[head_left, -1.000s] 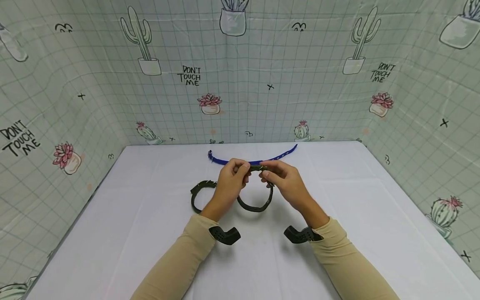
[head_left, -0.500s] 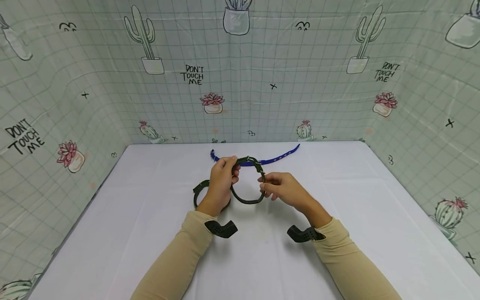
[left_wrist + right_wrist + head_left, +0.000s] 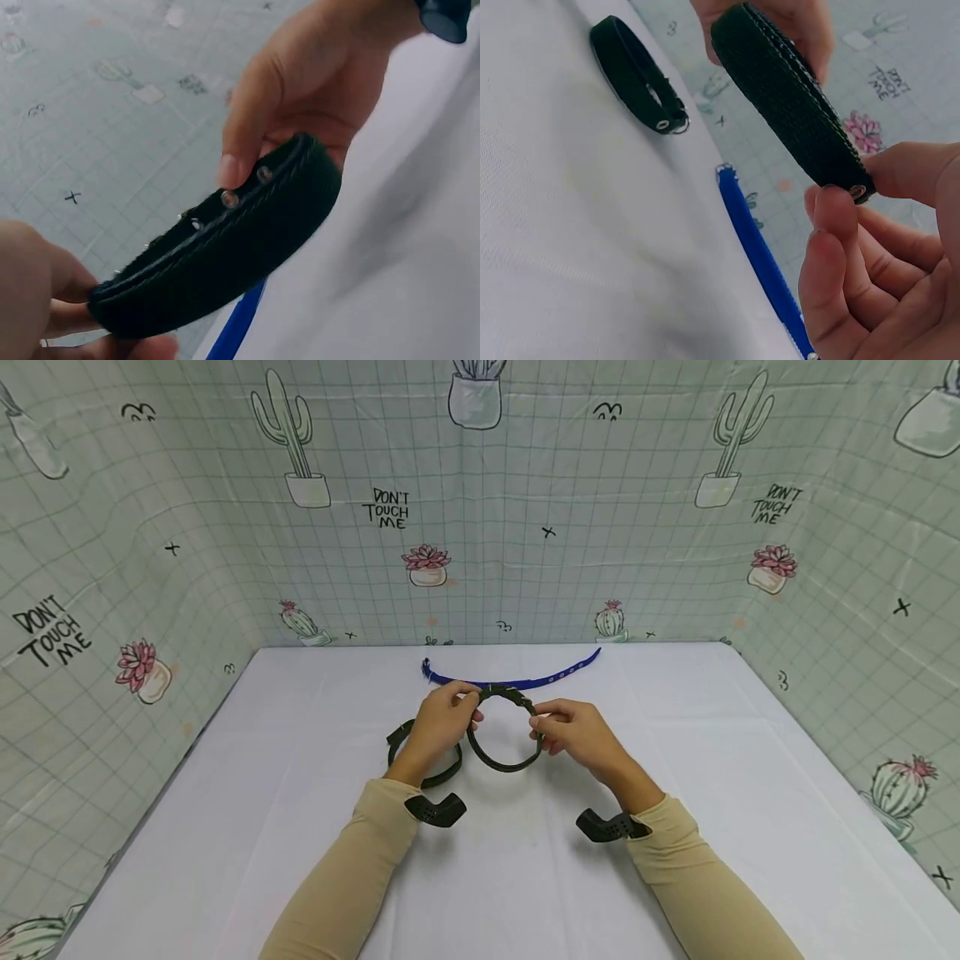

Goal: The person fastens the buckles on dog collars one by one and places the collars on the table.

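Note:
Both hands hold up a dark green pet collar, closed into a ring, above the white table. My left hand pinches its left side between thumb and fingers. On the opposite side, my right hand pinches the band; the right wrist view shows a metal eyelet right at those fingertips. A row of eyelets runs along the collar in the left wrist view. Behind the left forearm lies a second dark green collar, also looped, with a metal ring at its end.
A blue collar with eyelets lies stretched out along the back of the white table, just beyond the hands. A cloth backdrop with printed cacti and grid lines stands behind and at both sides.
Both hands were together at the collar's top section one second ago. They have since spread to its two sides, and the collar has turned in them. The other two collars stay in place.

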A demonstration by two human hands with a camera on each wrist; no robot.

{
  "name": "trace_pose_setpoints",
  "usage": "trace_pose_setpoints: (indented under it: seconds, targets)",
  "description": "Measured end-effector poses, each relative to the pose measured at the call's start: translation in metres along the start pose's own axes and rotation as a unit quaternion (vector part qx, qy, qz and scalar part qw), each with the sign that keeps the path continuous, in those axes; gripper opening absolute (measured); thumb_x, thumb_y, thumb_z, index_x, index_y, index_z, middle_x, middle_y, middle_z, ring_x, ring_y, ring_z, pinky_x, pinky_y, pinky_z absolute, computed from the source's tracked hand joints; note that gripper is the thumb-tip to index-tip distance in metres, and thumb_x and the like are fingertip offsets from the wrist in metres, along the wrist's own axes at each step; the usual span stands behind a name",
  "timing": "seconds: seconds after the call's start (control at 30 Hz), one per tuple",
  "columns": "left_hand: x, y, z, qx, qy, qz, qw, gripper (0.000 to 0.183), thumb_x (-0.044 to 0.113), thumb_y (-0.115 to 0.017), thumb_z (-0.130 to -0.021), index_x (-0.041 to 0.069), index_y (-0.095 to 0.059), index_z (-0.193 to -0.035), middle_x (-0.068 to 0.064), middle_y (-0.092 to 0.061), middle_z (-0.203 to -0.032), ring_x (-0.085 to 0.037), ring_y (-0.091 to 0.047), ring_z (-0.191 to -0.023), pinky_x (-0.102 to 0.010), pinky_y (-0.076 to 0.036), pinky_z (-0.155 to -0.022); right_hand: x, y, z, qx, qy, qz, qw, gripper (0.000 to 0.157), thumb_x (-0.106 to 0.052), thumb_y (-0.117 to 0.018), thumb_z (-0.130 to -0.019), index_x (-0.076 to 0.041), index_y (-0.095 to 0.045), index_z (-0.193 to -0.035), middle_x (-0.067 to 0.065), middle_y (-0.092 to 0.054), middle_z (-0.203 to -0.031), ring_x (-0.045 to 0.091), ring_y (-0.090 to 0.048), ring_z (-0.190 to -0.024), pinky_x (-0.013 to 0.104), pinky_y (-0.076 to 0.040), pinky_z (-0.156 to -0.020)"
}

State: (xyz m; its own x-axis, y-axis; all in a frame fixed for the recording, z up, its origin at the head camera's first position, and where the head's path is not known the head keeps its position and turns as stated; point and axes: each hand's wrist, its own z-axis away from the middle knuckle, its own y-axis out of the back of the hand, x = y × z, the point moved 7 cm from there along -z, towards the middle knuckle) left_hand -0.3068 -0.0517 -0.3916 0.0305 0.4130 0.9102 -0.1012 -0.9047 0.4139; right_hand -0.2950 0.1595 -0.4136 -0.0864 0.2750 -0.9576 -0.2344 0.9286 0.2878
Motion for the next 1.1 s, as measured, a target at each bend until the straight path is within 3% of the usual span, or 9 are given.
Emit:
trace_pose_setpoints:
  seconds: [0.13,0.3,0.43,0.6,0.83,1.1]
  targets:
    - [-0.001,-0.004,0.001,-0.034,-0.004,-0.119,0.9923,0.034,0.037,-0.057,-0.102,0.016,-0.065,-0.127,0.003,-0.073,-0.084,-0.016,-0.061,-0.072,-0.036,-0.047,-0.069,0.005,0.004,-0.001,0.011,-0.021,0.021,1.000,0.039,-0.020,-0.068,-0.096,0.008,-0.063,-0.123,0.015,-0.074,-0.093,0.020,-0.062,-0.072,0.031,-0.055,-0.068]
    - [-0.004,-0.011,0.002,-0.056,-0.024,-0.195,0.9789,0.031,0.030,-0.067,-0.097,0.014,-0.067,-0.124,-0.001,-0.070,-0.085,-0.015,-0.062,-0.066,-0.033,-0.049,-0.062,0.012,0.004,-0.003,0.012,-0.048,0.048,0.998,0.033,-0.021,-0.070,-0.095,0.006,-0.069,-0.115,0.011,-0.074,-0.089,0.019,-0.061,-0.073,0.031,-0.054,-0.068]
    - [-0.006,-0.015,0.002,-0.041,-0.036,-0.230,0.9718,0.024,0.022,-0.069,-0.095,0.012,-0.072,-0.117,-0.004,-0.072,-0.094,-0.015,-0.062,-0.067,-0.031,-0.050,-0.059,0.018,0.002,-0.006,0.008,-0.048,0.074,0.996,0.028,-0.019,-0.069,-0.095,0.003,-0.071,-0.111,0.009,-0.073,-0.086,0.019,-0.062,-0.071,0.030,-0.053,-0.065]
    - [-0.008,-0.021,0.001,-0.023,-0.051,-0.290,0.9554,0.019,0.017,-0.069,-0.092,0.006,-0.075,-0.107,-0.006,-0.071,-0.098,-0.017,-0.060,-0.076,-0.032,-0.051,-0.066,0.021,-0.001,-0.012,0.012,-0.033,0.114,0.993,0.020,-0.018,-0.069,-0.095,-0.001,-0.075,-0.105,0.006,-0.071,-0.082,0.015,-0.058,-0.064,0.028,-0.050,-0.058]
    - [-0.016,-0.031,0.001,-0.026,-0.056,-0.338,0.9391,0.024,0.020,-0.067,-0.093,0.006,-0.076,-0.110,-0.007,-0.073,-0.106,-0.017,-0.058,-0.070,-0.034,-0.052,-0.065,0.024,0.001,-0.014,0.029,-0.024,0.202,0.979,0.017,-0.020,-0.070,-0.095,-0.008,-0.078,-0.104,0.002,-0.070,-0.084,0.017,-0.059,-0.070,0.031,-0.048,-0.063]
    - [-0.017,-0.037,0.003,-0.002,-0.075,-0.377,0.9232,0.014,0.022,-0.068,-0.091,0.012,-0.076,-0.095,0.000,-0.071,-0.088,-0.015,-0.056,-0.063,-0.037,-0.051,-0.059,0.027,0.004,-0.015,0.040,-0.013,0.230,0.972,0.015,-0.019,-0.070,-0.095,-0.009,-0.079,-0.101,0.002,-0.072,-0.088,0.016,-0.060,-0.076,0.031,-0.049,-0.067]
